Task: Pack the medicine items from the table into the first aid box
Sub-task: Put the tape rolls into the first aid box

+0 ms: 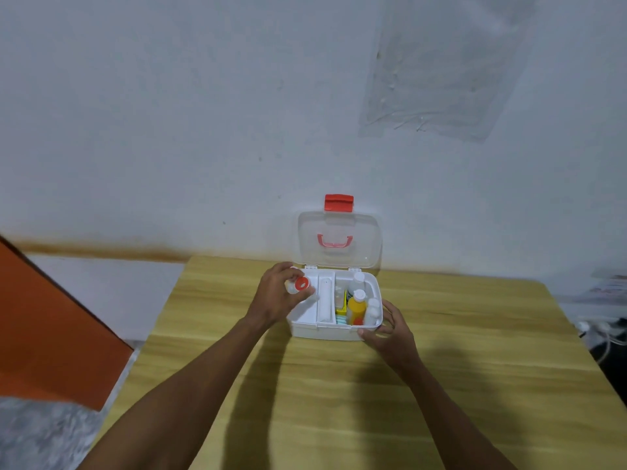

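Red-capped bottle held over open box on a wooden desk

The left grip [281, 293] holds a small bottle [300, 284] just above the left compartment of the white box [325, 331], while the right grip [390, 330] clasps the box's near right corner, thumb on the front wall. The clear lid [339, 256] stands upright, its red latch [338, 202] on top. A yellow bottle [357, 308] and white bottles [373, 310] stand in the right compartment. The box sits at the far edge of the pale, wood-grained desk [339, 401], close to a scuffed white wall [203, 130] with a rusty stain along its foot and a wrinkled grey patch [441, 79] higher up. An orange panel [51, 334] leans at left over speckled grey floor [34, 435]; cables [604, 337] lie at right.
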